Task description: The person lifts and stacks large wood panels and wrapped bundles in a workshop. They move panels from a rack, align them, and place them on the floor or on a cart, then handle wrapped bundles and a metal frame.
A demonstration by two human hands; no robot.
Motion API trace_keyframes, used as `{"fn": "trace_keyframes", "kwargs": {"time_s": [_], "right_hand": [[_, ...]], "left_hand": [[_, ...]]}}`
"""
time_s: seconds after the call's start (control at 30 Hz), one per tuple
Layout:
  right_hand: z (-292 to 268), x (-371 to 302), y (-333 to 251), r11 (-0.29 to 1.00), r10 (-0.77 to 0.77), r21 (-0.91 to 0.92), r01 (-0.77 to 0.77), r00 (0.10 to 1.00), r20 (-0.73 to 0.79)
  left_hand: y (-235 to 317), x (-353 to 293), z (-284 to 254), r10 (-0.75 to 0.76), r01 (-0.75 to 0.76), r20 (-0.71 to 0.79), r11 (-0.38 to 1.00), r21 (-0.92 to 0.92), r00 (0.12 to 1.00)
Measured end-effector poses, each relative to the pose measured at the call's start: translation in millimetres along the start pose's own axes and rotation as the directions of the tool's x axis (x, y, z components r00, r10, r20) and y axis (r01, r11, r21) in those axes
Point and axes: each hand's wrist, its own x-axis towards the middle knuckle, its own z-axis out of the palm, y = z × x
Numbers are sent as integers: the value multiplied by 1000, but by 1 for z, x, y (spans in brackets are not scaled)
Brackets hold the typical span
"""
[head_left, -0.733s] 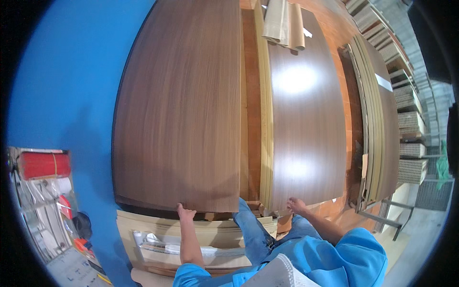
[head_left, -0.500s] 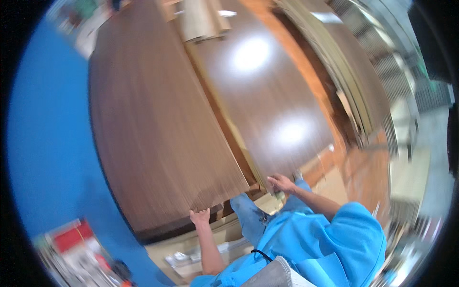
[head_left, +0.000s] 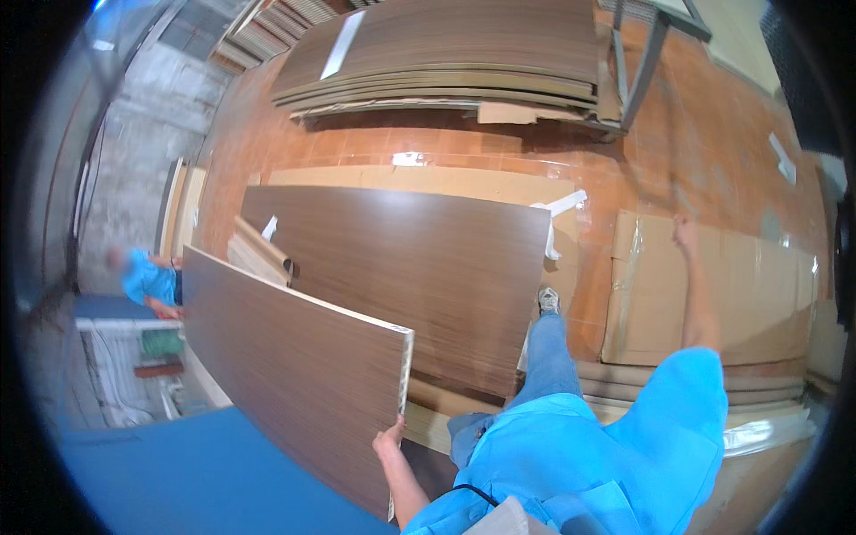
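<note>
Wood panel (head_left: 294, 357): brown, pale edges, left of ctr, looks tilted; runs from nr the person to far left, btw blue surface (head_left: 196, 473) & 2nd panel (head_left: 401, 267).
L hand (head_left: 389, 439): gripping panel's near-end edge, thumb side showing.
R hand (head_left: 685, 230): held out right, well apart from panel, seen against far part of cardboard (head_left: 713, 294); too small to tell if fingers curled or spread.
Co-worker (head_left: 150, 278): far left, blue top, hands by panel's far end; contact unclear.
2nd panel: brown, flat, beyond held one, w/ paper roll (head_left: 259, 254) on left end.
Panel stack (head_left: 437, 80): far, w/ white strip (head_left: 344, 45) on top.
</note>
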Motion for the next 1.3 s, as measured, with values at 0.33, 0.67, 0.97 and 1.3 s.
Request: {"fn": "trace_keyframes", "kwargs": {"time_s": [0.33, 0.67, 0.97, 1.3], "right_hand": [[-378, 258, -66, 670, 285, 741, 44, 906, -312], [-440, 305, -283, 901, -137, 331, 280, 908, -395], [-412, 363, -420, 802, -225, 390, 452, 834, -504], [190, 189, -496, 978, -38, 46, -205, 44, 998]], "left_hand": [[70, -133, 200, -178, 387, 432, -237, -891, 884], [112, -122, 375, -401, 394, 413, -132, -910, 818], [186, -159, 545, 107, -151, 496, -879, 452, 862], [291, -205, 728, 130, 517, 529, 115, -848, 839]]}}
